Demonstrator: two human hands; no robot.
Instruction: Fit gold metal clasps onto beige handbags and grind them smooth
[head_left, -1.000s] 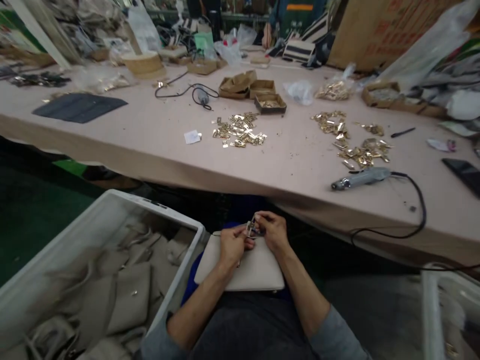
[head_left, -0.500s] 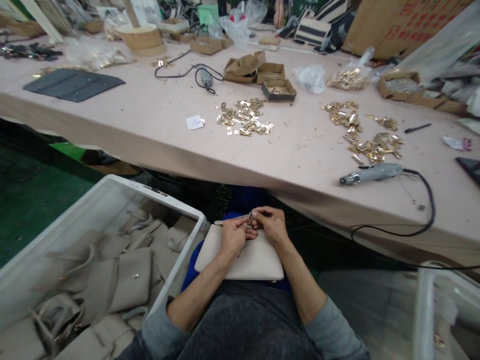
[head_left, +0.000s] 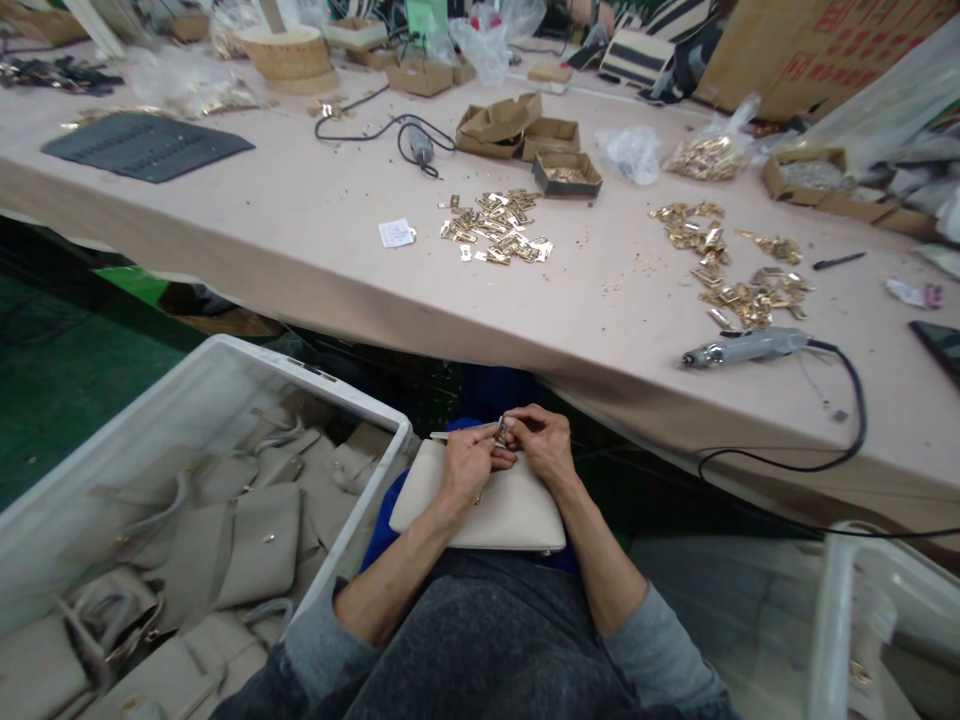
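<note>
A cream handbag (head_left: 517, 515) lies across my lap. My left hand (head_left: 466, 465) is closed at its far edge, with the bag's edge in its fingers. Between both hands stands a small shiny metal plate (head_left: 501, 430), like a piece of bag hardware. My right hand (head_left: 547, 442) pinches this plate between thumb and fingers, and it touches the bag's edge. The fingers hide part of both the plate and the edge.
To the left, a white bin (head_left: 330, 390) holds several beige bags; another bin (head_left: 832, 620) is at right. On the table (head_left: 360, 290) lie gold metal pieces (head_left: 499, 228), more pieces (head_left: 757, 295), an electric screwdriver (head_left: 750, 347) with its cord, and small boxes (head_left: 566, 175).
The view has shifted slightly. My hands stay at the bag's edge; the plate between them looks a little more upright and more exposed.
</note>
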